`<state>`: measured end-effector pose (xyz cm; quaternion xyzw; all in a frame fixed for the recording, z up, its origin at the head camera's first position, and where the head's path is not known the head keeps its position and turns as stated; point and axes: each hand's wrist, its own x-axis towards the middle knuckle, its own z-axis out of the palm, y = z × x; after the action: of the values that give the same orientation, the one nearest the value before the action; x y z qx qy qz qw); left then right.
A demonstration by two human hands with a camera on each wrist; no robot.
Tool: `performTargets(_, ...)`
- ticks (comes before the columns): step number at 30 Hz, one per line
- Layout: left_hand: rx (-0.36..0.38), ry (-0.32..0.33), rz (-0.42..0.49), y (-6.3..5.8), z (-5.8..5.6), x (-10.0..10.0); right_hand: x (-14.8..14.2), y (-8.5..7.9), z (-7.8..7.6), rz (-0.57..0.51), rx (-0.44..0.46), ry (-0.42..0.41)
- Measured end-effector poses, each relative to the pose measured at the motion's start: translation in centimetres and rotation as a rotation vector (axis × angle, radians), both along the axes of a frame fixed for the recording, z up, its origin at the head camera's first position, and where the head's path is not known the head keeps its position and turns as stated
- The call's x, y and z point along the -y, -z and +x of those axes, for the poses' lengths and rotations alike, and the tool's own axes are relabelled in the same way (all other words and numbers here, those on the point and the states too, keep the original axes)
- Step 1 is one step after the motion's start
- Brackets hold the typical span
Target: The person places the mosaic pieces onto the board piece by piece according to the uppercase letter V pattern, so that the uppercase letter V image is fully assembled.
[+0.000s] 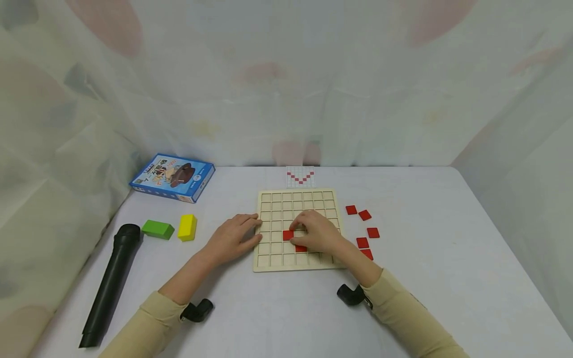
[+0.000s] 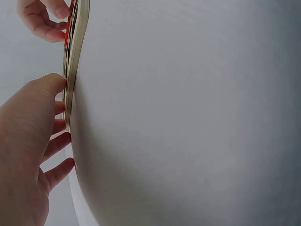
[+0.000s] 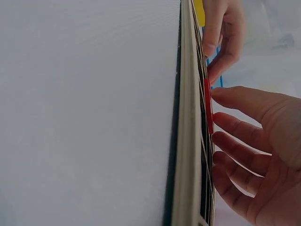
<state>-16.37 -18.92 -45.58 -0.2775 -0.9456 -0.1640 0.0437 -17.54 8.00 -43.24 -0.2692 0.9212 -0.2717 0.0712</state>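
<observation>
A pale wooden grid board (image 1: 270, 266) lies flat on the white table. My left hand (image 1: 233, 237) rests at its left side, fingers apart, thumb and fingertips touching the edge. Over the middle of the board, my right hand (image 1: 319, 232) holds a red square tile (image 1: 287, 235) between thumb and forefinger, at a grid cell. Another red tile (image 1: 301, 248) sits one cell lower and to the right, partly under that hand. In the right wrist view, the thumb and fingertips of the right hand (image 3: 268, 150) meet the red tile surface (image 3: 208, 101) at board level.
Several loose red tiles (image 1: 373, 232) lie right of the board. Behind it is a small pattern card (image 1: 301, 177) with a red V. On the left are a blue box (image 1: 172, 176), a green block (image 1: 157, 229), a yellow block (image 1: 187, 227) and a black microphone-shaped object (image 1: 109, 288).
</observation>
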Motion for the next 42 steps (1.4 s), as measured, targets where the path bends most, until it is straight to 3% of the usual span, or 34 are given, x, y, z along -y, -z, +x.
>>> performTargets(8,-0.026,0.016,0.007,0.3,-0.2,-0.1,-1.9,0.0,-0.3,-0.103,0.046,0.066)
performTargets(18,-0.024,0.011,0.025,0.2,0.0,0.0,-6.2,-0.1,-1.4,-0.173,0.028,0.163)
performTargets(34,-0.025,0.006,0.026,0.4,0.0,0.1,-12.3,0.0,-3.1,-0.068,0.0,0.308)
performTargets(42,-0.029,0.005,0.022,0.4,-0.1,0.1,-13.2,0.3,-3.7,-0.042,-0.009,0.293)
